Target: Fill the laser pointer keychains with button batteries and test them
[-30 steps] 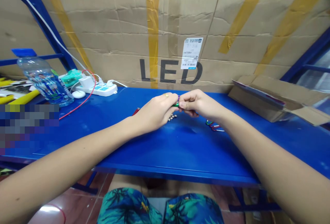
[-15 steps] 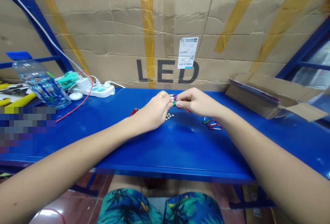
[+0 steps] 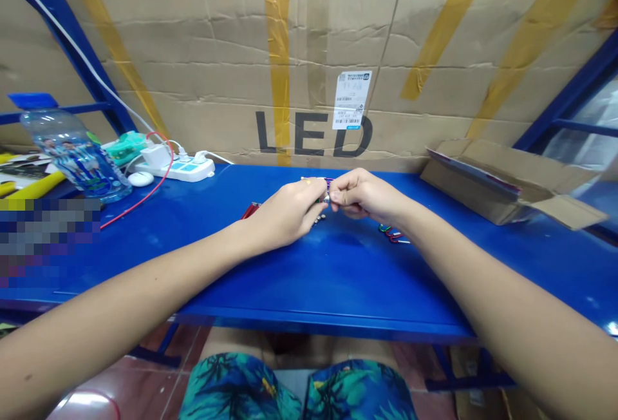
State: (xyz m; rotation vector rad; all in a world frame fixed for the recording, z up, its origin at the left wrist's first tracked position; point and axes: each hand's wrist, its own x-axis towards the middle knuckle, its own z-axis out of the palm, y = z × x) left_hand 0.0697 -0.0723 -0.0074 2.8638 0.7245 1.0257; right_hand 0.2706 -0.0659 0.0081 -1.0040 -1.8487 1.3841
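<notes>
My left hand (image 3: 297,207) lies low over the blue table, its fingers curled and closed around something small. Opposite it, my right hand (image 3: 360,193) is closed in a pinch, fingertips meeting those of my left hand. A small silver piece (image 3: 326,199) shows between the fingertips; its kind is too hidden to tell. Just behind are purple and silver items (image 3: 329,181), mostly covered by my hands. Small round silver pieces (image 3: 320,218) lie under my left fingers. Green and red carabiners (image 3: 393,235) rest below my right wrist. Red items (image 3: 250,211) lie beside my left wrist.
On the left stand a plastic bottle (image 3: 72,146) with a blue cap and a white power strip (image 3: 186,167) with cables. An open cardboard box (image 3: 483,188) sits at the back right. Behind the table (image 3: 338,285) rises a large taped carton (image 3: 217,66) marked LED.
My left hand has tilted over flatter, covering more of the small pieces. The green piece between the fingertips is now mostly hidden. My right hand has moved slightly left and lower.
</notes>
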